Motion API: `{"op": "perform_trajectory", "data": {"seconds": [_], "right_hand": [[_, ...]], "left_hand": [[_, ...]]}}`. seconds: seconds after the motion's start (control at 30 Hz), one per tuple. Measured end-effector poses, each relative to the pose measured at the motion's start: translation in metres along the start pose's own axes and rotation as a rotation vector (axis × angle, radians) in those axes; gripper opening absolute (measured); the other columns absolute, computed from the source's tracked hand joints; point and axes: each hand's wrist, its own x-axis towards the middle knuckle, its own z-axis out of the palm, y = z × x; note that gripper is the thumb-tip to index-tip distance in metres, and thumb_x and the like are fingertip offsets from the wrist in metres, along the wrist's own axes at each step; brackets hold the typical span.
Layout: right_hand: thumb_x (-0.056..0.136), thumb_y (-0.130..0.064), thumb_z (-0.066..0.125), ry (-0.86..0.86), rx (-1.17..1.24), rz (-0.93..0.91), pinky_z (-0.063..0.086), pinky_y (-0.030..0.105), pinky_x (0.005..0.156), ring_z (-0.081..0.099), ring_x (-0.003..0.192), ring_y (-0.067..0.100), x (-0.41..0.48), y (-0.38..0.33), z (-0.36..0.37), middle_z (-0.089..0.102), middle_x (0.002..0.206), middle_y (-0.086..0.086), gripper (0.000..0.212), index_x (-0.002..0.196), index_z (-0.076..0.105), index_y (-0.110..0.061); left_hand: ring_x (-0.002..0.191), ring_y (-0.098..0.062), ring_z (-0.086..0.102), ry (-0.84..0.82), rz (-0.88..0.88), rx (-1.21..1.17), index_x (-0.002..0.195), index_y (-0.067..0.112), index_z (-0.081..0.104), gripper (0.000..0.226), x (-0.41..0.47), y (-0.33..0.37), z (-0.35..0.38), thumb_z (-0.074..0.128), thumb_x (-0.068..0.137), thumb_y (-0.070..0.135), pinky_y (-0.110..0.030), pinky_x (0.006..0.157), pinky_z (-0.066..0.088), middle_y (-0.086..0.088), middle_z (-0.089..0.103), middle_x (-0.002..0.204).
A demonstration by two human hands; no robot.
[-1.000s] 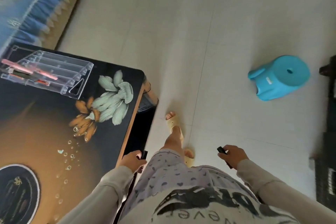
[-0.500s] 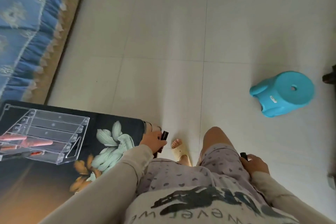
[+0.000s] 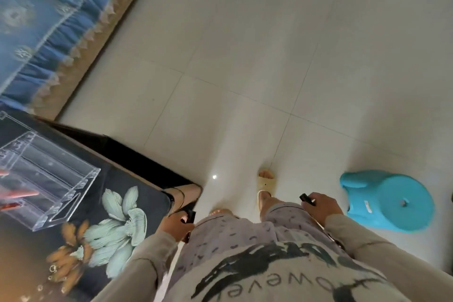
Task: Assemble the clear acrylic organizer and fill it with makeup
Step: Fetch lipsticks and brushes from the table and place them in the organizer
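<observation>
Person stands at bench (image 3: 117, 174) corner. Left hand (image 3: 175, 224): fingers curled round a small dark tube (image 3: 191, 216), just off the bench edge. Right hand (image 3: 321, 205) grips a second dark tube (image 3: 306, 198) by the thigh. Organizer (image 3: 49, 179) on bench, apart from both hands, pink items (image 3: 19, 195) inside. Blue stool (image 3: 392, 206) on floor near right hand

Dim daylight, motion blur, wide-angle edge distortion

Shirt (image 3: 264, 274), partial print reading "oweve"
</observation>
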Motion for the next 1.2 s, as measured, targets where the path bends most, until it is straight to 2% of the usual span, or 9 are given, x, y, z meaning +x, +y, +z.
{"op": "perform_trajectory", "data": {"seconds": [0.1,0.3,0.37,0.47,0.6,0.77,0.93,1.03,1.2], "right_hand": [[0.090,-0.025,0.054,-0.016,-0.034,-0.102,0.040,0.028,0.075,0.061,0.093,0.032,0.026,-0.028,-0.044,0.062,0.091,0.015,0.016,0.091,0.058,-0.010],[0.091,-0.024,0.054,-0.049,-0.189,-0.266,0.039,0.025,0.058,0.051,0.056,0.019,0.060,-0.094,-0.092,0.057,0.070,0.008,0.026,0.101,0.062,-0.001],[0.091,-0.024,0.054,-0.063,-0.238,-0.290,0.038,0.022,0.049,0.049,0.050,0.011,0.071,-0.116,-0.101,0.054,0.064,0.003,0.026,0.102,0.062,-0.002],[0.091,-0.024,0.054,-0.079,-0.315,-0.325,0.036,0.017,0.046,0.048,0.049,0.008,0.087,-0.144,-0.110,0.057,0.070,0.006,0.025,0.102,0.062,-0.002],[0.091,-0.023,0.055,-0.093,-0.388,-0.325,0.038,0.020,0.048,0.052,0.053,0.014,0.109,-0.195,-0.122,0.059,0.081,0.010,0.027,0.106,0.062,-0.002],[0.091,-0.026,0.054,-0.067,-0.507,-0.283,0.034,0.021,0.071,0.060,0.103,0.031,0.124,-0.262,-0.125,0.066,0.108,0.016,0.030,0.109,0.062,-0.003],[0.092,-0.024,0.054,-0.020,-0.512,-0.323,0.038,0.029,0.073,0.059,0.100,0.036,0.126,-0.333,-0.121,0.066,0.108,0.022,0.030,0.104,0.064,0.002],[0.092,-0.025,0.053,-0.027,-0.581,-0.371,0.036,0.027,0.067,0.059,0.103,0.034,0.128,-0.376,-0.119,0.066,0.110,0.020,0.032,0.106,0.063,0.001],[0.092,-0.024,0.054,-0.069,-0.711,-0.459,0.043,0.030,0.084,0.058,0.107,0.032,0.136,-0.446,-0.110,0.066,0.113,0.018,0.032,0.110,0.062,0.000]], "left_hand": [[0.096,-0.027,0.064,-0.006,-0.052,-0.223,0.079,0.021,0.052,0.009,-0.009,0.022,0.010,0.056,0.087,0.022,-0.021,0.061,0.041,-0.003,0.060,0.078],[0.108,-0.028,0.059,0.076,-0.199,-0.499,0.110,0.012,0.057,0.023,-0.016,0.046,0.011,0.054,0.089,0.021,-0.026,0.087,0.042,-0.015,0.067,0.113],[0.095,-0.027,0.064,0.052,-0.256,-0.600,0.090,0.018,0.056,0.005,-0.011,0.047,0.007,0.059,0.086,0.018,-0.025,0.080,0.043,-0.014,0.069,0.094],[0.057,-0.013,0.057,0.044,-0.273,-0.671,0.066,0.025,0.048,0.024,-0.002,0.046,-0.002,0.063,0.082,0.014,-0.022,0.065,0.044,-0.001,0.060,0.062],[0.047,-0.005,0.053,0.052,-0.277,-0.694,0.061,0.029,0.044,0.029,0.021,0.038,-0.037,0.059,0.082,0.015,-0.016,0.050,0.041,0.007,0.055,0.051],[0.064,-0.016,0.061,0.098,-0.250,-0.700,0.072,0.020,0.051,0.012,0.045,0.028,-0.107,0.056,0.084,0.020,-0.022,0.070,0.046,0.008,0.052,0.057],[0.072,-0.017,0.052,0.265,-0.271,-0.834,0.059,0.025,0.039,0.032,0.061,0.007,-0.174,0.057,0.085,0.021,-0.021,0.054,0.037,0.006,0.054,0.058],[0.074,-0.019,0.053,0.297,-0.273,-0.969,0.080,0.014,0.054,0.008,0.069,-0.006,-0.197,0.057,0.086,0.019,-0.023,0.068,0.042,-0.005,0.059,0.078],[0.079,-0.026,0.056,0.279,-0.357,-1.102,0.100,0.007,0.058,0.019,0.076,-0.019,-0.210,0.058,0.087,0.021,-0.025,0.069,0.043,-0.017,0.065,0.097]]}}
